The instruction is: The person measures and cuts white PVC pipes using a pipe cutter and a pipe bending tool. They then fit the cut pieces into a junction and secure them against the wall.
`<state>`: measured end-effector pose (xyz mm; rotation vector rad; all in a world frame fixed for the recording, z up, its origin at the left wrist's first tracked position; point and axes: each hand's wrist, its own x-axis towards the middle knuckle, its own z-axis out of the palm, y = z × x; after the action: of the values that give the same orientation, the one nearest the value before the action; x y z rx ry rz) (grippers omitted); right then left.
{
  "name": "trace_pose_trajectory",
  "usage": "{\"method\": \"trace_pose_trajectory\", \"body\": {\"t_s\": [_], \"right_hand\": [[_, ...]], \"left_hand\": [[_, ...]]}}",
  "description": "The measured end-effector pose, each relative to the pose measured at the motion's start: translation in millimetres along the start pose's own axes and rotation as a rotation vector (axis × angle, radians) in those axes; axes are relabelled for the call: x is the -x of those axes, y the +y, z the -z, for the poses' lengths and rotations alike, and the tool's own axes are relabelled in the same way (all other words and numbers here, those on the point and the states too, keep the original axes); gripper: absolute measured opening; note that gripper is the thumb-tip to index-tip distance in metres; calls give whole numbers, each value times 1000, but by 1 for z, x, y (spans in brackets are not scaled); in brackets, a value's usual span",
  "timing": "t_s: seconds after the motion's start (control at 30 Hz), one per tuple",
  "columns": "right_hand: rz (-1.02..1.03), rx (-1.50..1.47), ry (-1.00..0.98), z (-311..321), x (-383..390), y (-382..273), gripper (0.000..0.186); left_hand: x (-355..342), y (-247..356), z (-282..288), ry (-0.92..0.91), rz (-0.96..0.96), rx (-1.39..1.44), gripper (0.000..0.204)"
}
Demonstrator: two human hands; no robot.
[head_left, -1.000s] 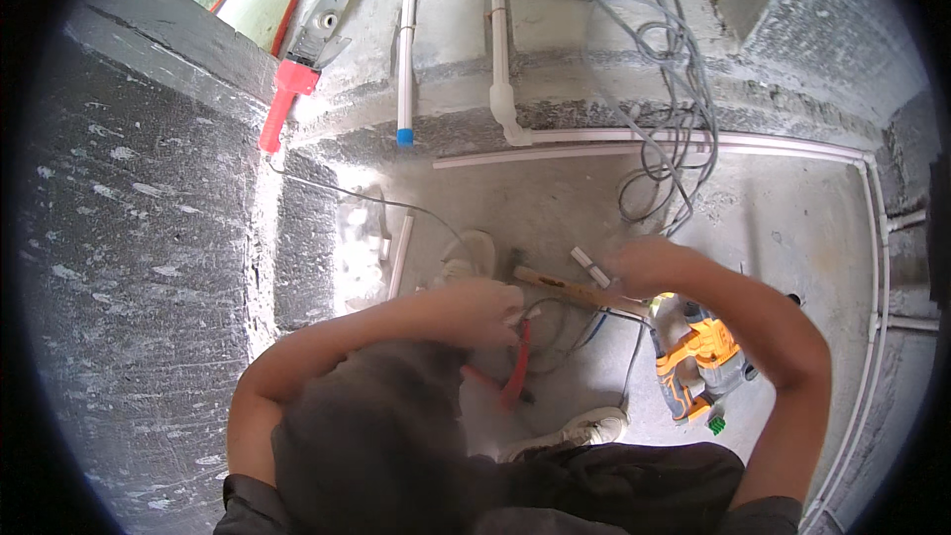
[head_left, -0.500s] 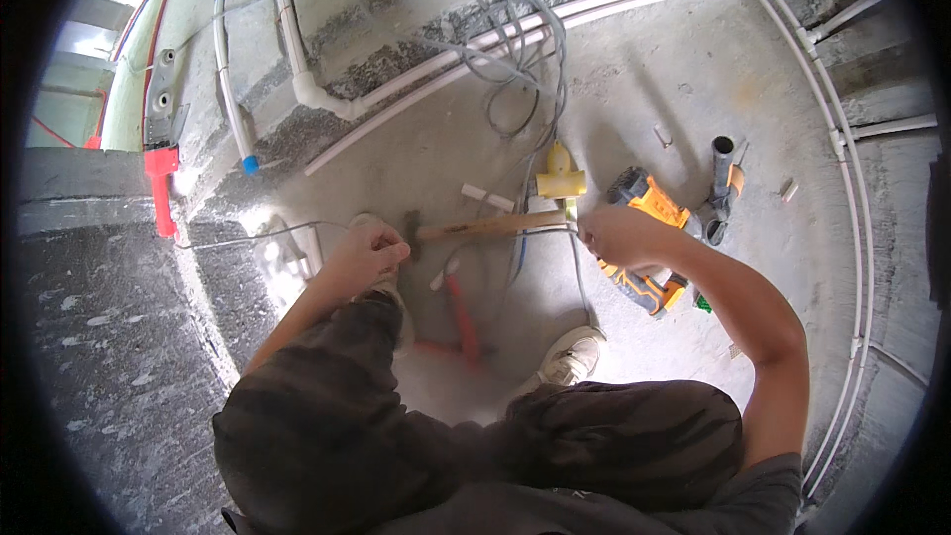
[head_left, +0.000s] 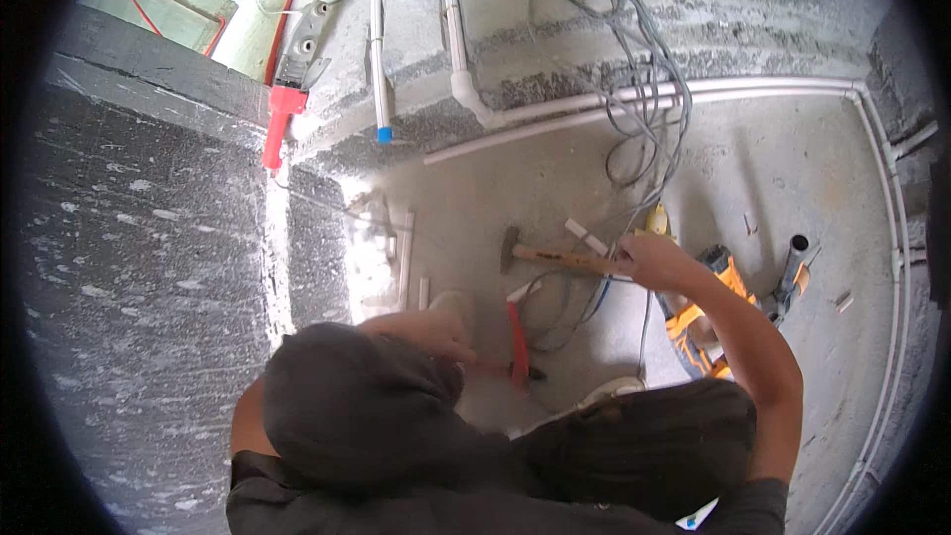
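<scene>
A hammer [head_left: 555, 256] with a dark head and wooden handle lies across the middle, over grey cords. My right hand [head_left: 649, 263] is closed around the handle's end, beside a yellow socket block [head_left: 657, 221] and an orange-and-black power tool [head_left: 698, 327]. My left hand [head_left: 441, 342] is low beside my knee, blurred, close to a red-handled tool [head_left: 519, 357] with a dark end; what its fingers hold, if anything, cannot be made out. Short white pipe pieces [head_left: 586, 237] lie around the hammer. My shoes are partly hidden behind my legs.
White pipes [head_left: 783, 89] run along the back and right of the concrete floor [head_left: 475, 188]. Coiled grey cable [head_left: 644, 129] hangs at the back. A red-handled metal tool [head_left: 287, 99] is at upper left, beside a rough dark wall [head_left: 149, 238]. A dark tube [head_left: 795, 263] stands at right.
The view has swung left and back. My left hand has moved down from above the knee toward the red tool. My right hand has settled on the hammer's handle end.
</scene>
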<state>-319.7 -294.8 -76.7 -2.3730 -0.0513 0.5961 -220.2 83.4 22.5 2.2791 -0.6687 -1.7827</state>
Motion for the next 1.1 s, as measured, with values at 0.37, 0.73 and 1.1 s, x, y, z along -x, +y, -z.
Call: {"method": "trace_pose_trajectory", "body": {"t_s": [0.37, 0.73, 1.1], "right_hand": [[-151, 405, -307, 51, 6, -36, 23], [-366, 172, -76, -31, -157, -10, 48], [-136, -272, 379, -45, -186, -73, 36]], "left_hand": [[-141, -62, 14, 629, -243, 924, 29], [-188, -142, 132, 653, -517, 2002, 21], [-118, -162, 97, 704, -383, 1364, 24]]}}
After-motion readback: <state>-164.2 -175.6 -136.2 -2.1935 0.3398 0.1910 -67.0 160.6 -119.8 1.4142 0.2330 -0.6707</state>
